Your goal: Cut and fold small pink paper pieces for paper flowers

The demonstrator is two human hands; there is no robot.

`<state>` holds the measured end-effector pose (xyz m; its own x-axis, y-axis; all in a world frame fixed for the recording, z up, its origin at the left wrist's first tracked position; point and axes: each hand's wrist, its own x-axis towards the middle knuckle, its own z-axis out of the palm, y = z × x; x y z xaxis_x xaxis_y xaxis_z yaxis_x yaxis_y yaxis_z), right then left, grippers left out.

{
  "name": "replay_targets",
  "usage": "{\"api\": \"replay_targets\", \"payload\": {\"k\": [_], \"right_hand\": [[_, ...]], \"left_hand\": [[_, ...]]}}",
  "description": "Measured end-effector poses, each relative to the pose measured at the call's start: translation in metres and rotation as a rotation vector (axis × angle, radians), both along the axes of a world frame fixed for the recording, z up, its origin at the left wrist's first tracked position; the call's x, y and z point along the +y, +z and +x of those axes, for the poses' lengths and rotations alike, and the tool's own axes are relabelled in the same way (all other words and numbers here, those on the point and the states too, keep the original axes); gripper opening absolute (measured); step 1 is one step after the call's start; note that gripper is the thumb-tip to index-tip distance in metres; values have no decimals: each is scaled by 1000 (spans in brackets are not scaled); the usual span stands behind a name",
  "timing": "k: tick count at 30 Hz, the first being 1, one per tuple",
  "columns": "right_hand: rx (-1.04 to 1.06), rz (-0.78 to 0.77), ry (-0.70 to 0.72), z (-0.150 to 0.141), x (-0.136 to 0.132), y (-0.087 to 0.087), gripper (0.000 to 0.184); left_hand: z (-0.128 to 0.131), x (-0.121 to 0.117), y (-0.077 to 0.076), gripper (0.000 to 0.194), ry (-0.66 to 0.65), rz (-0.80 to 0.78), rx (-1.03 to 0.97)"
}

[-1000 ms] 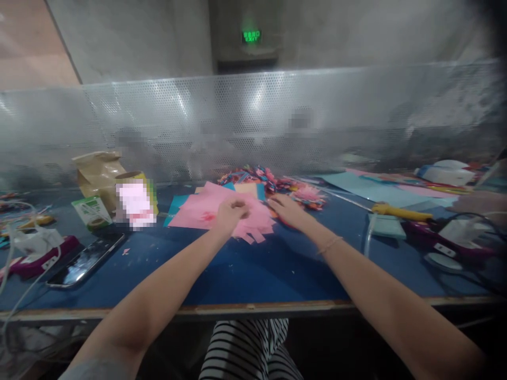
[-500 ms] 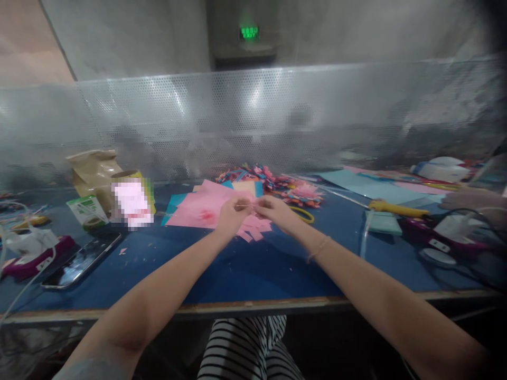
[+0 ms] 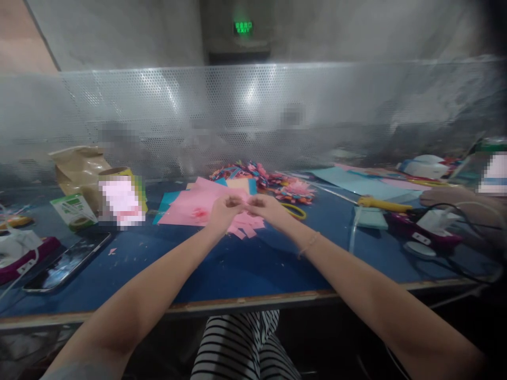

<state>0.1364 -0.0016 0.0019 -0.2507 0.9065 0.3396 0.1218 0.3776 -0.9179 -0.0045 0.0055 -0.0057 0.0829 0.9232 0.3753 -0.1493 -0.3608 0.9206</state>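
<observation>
My left hand (image 3: 222, 210) and my right hand (image 3: 266, 208) meet above a stack of pink paper sheets (image 3: 194, 209) on the blue table (image 3: 245, 274). Both hands have their fingers pinched together, fingertips almost touching each other. What they pinch is too small and blurred to name. Small pink paper scraps (image 3: 245, 228) lie just under the hands. Behind them sits a pile of colourful cut paper pieces (image 3: 257, 177), and yellow-handled scissors (image 3: 295, 211) lie just right of my right hand.
At left lie a phone (image 3: 63, 262), a green packet (image 3: 73, 211), a brown paper bag (image 3: 79, 169) and a blurred can. At right lie a yellow-handled tool (image 3: 382, 203), light blue sheets (image 3: 356, 183), cables and another person's arm (image 3: 451, 198). A perforated metal screen (image 3: 253, 116) closes the back.
My right hand lifted off the paper, where it lay flat, and came to meet my left hand in a pinch. The scissors it covered now show.
</observation>
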Motion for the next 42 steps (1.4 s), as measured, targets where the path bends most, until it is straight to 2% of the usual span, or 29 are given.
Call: {"api": "replay_targets", "payload": {"k": [7,11,15,19,23,24,27,29,31,34,42], "right_hand": [[-136,68,-57,1,-2,2,31],[-196,184,-67,3,2,0,30],[-295,290,-144,3,4,0,24],[-380,394,-183,4,3,1,18],[-366,532,-233,7,2,3,12],[-348,564,-242,7,1,3,11],[-303,652,-236,8,1,3,9],[-287,700,-207,9,2,3,10],[-281,734,-181,9,3,1,11],[-296,739,-175,10,7,-3,9],[-349,783,-136,12,10,-8,10]], "left_hand": [[1,-2,0,20,-4,-65,-17],[0,-2,2,17,-5,-7,89],[-1,-2,7,27,-7,47,135],[0,-1,9,32,7,6,81],[0,-1,8,15,68,-186,-77],[0,-1,9,11,31,-269,-111],[0,-6,12,24,-163,-519,-128],[1,-9,14,26,-251,-583,-125],[1,-11,14,18,-271,-536,-131],[1,-10,13,7,-228,-428,-118],[-1,-11,16,8,-177,-379,-100]]}}
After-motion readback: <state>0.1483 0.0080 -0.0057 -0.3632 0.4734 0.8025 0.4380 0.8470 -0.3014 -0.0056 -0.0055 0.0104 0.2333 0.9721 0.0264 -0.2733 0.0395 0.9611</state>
